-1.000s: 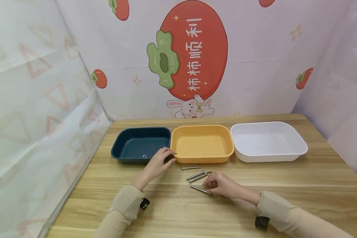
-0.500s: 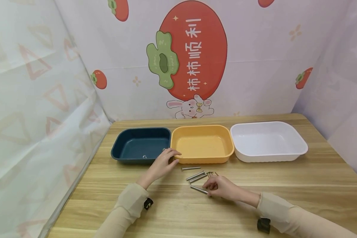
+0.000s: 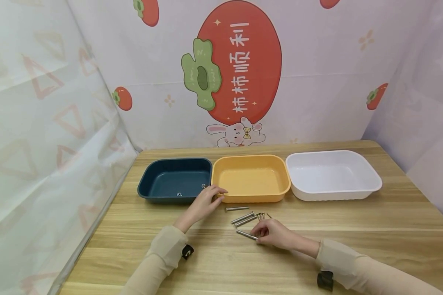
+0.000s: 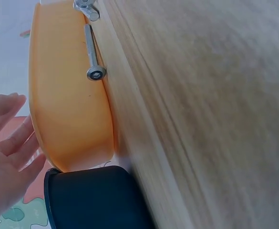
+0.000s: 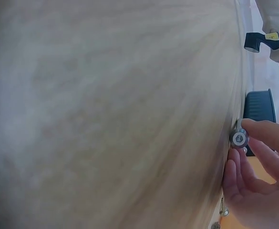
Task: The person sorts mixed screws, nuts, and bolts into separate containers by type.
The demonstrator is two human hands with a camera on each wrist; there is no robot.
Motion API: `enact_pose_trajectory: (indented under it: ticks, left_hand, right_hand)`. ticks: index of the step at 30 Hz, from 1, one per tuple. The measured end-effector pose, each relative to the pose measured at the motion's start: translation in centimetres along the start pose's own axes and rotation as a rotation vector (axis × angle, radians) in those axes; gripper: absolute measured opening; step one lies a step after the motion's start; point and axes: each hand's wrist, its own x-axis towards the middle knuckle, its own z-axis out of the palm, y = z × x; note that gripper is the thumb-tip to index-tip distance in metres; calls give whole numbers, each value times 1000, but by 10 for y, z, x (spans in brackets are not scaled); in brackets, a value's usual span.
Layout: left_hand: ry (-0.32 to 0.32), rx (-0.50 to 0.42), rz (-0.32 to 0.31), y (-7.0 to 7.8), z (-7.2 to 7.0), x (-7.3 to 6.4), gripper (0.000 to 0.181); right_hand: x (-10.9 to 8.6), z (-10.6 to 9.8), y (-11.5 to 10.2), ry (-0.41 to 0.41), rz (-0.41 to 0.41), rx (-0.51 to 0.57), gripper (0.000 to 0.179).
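My right hand pinches the head end of a silver bolt lying on the table. The right wrist view shows the bolt's round socket head between thumb and fingertips. My left hand hovers by the front rim of the yellow tray, near its corner with the dark blue tray. Its fingers are loosely bent and hold nothing. Ahead of the right hand lie two more silver bolts side by side and several small brass screws, partly hidden. Another bolt lies before the yellow tray.
A white tray stands right of the yellow one, completing a row along the back of the wooden table. Two small ring-like metal pieces lie in the dark blue tray. Patterned cloth hangs behind and at the sides.
My left hand has shifted right along the tray fronts, uncovering a second metal piece in the dark blue tray. My right hand has moved slightly and now covers the bolt's head.
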Motion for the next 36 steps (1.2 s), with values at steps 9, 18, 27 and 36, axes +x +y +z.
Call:
enact_pose_trajectory:
  ticks: [9,18,27,36]
  left_hand:
    - [9,8,36,-3,1,5,14]
    - [-20,-17,40,-2,1,7,13]
    - [-31,-15,36,-1,2,8,12]
    - [-31,2,41,0,2,8,11]
  right_hand:
    - [5,3,0,32,29,-4,12]
    - [7,5,-2,35,31,-35,11]
    - [8,5,-2,19,32,-31,10]
    - [8,2,1,22,41,-18,11]
